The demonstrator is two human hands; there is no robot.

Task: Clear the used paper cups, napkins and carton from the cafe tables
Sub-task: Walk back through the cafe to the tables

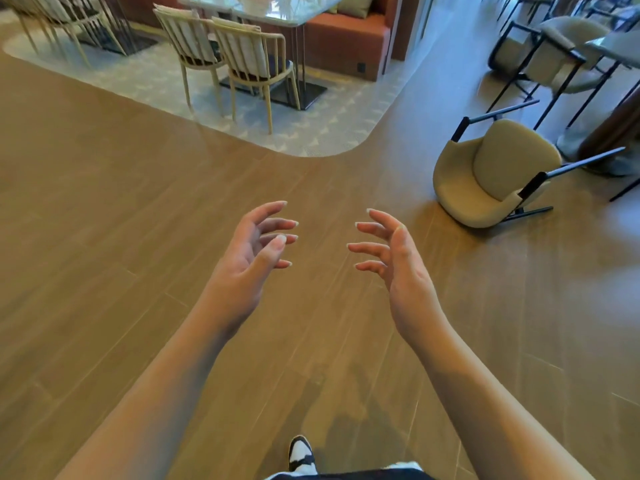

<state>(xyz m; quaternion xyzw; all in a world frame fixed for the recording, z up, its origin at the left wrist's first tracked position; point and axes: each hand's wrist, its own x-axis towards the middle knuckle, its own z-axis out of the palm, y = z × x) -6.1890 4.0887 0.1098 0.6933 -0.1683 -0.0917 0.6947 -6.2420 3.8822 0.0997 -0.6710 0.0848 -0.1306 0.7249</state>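
Both hands hold nothing: the left hand (249,247) and the right hand (394,258) hover palms facing each other, fingers (287,223) spread and loosely curved, over brown wood-plank flooring (104,202). No paper cup, napkin or carton shows anywhere. Ahead of the fingertips and well apart stands a glass-topped table (277,10) with two pale slatted chairs (221,53); what lies on it cannot be made out. Judging by position, neither hand is nearer; walking forward comes first.

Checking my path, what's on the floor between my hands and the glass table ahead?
Head view: bare wood floor, then two slatted chairs before the glass table.
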